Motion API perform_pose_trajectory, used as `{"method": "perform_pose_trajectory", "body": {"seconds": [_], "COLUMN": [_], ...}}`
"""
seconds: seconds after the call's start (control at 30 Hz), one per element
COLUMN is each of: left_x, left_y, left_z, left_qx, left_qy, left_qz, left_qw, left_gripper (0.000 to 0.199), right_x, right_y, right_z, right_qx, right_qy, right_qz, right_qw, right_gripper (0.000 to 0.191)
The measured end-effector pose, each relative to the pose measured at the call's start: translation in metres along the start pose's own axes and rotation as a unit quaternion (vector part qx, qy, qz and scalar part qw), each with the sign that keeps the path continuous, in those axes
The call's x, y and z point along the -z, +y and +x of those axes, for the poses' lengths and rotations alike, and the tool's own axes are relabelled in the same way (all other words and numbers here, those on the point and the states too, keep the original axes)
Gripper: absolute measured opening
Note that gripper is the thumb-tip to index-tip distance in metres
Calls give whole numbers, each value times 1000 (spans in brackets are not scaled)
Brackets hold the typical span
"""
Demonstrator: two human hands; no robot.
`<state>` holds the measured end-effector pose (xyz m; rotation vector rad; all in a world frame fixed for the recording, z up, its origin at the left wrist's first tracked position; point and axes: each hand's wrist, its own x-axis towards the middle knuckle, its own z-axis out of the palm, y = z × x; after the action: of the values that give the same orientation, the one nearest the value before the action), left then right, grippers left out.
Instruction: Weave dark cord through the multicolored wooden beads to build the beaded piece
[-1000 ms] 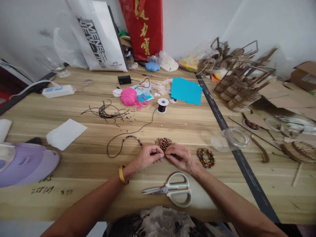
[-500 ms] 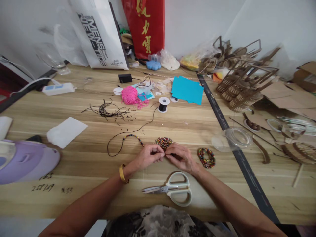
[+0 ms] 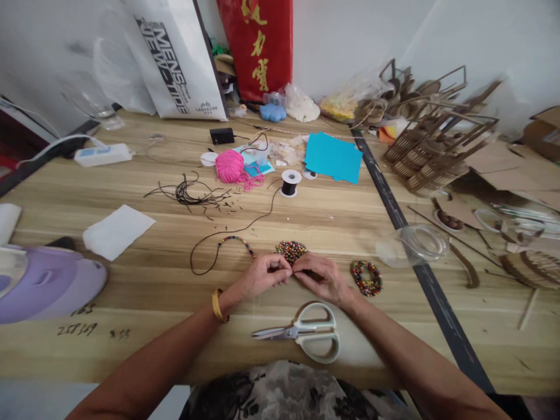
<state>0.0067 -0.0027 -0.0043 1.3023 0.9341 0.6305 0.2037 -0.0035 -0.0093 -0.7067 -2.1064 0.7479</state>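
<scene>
My left hand (image 3: 263, 275) is closed in a pinch, its thumb and forefinger meeting my right hand's fingertips. A black cord (image 3: 191, 259) strung with coloured beads (image 3: 234, 238) runs under my left hand, and its end is hidden at the fingers. Also pinched is my right hand (image 3: 322, 279); whatever sits between its fingertips is too small to make out. A pile of loose multicoloured beads (image 3: 290, 249) lies just beyond both hands. To the right rests a coiled beaded strand (image 3: 366, 278). Scissors (image 3: 301, 332) with pale handles lie in front of me, below the hands.
The cord leads back to a white-ended spool (image 3: 290, 183). Behind are black cord scraps (image 3: 188, 192), pink yarn (image 3: 230, 166) and blue sheets (image 3: 333, 157). A purple appliance (image 3: 52, 286) stands left; clear plastic lids (image 3: 413, 245) and small brown baskets (image 3: 424, 157) are on the right.
The hands stay pinched together at nearly the same spot over the table. Only a slight shift of the camera view shows.
</scene>
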Motion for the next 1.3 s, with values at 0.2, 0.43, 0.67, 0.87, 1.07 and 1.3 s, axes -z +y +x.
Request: {"method": "perform_pose_trajectory", "body": {"seconds": [0.2, 0.43, 0.67, 0.87, 1.07, 1.3], "left_x": [-1, -2, 1, 6, 5, 5], "left_y": [1, -1, 2, -5, -4, -5], "left_z": [0, 0, -1, 0, 1, 3], "left_qx": [1, 4, -10, -12, -4, -6], "left_qy": [7, 9, -2, -2, 9, 15], "left_qz": [1, 6, 17, 11, -39, -39], "left_qw": [1000, 1000, 1000, 1000, 999, 999], "left_gripper": [20, 19, 16, 21, 25, 27], "right_x": [1, 1, 1, 1, 0, 1], "right_y": [-1, -1, 0, 1, 1, -2], "right_z": [1, 1, 0, 1, 1, 3], "right_qx": [7, 18, 17, 25, 37, 32], "right_qy": [-6, -6, -3, 1, 6, 0], "right_qz": [-3, -5, -12, -12, -4, 6], "right_qw": [1000, 1000, 1000, 1000, 999, 999], "right_gripper": [10, 9, 9, 10, 7, 5]}}
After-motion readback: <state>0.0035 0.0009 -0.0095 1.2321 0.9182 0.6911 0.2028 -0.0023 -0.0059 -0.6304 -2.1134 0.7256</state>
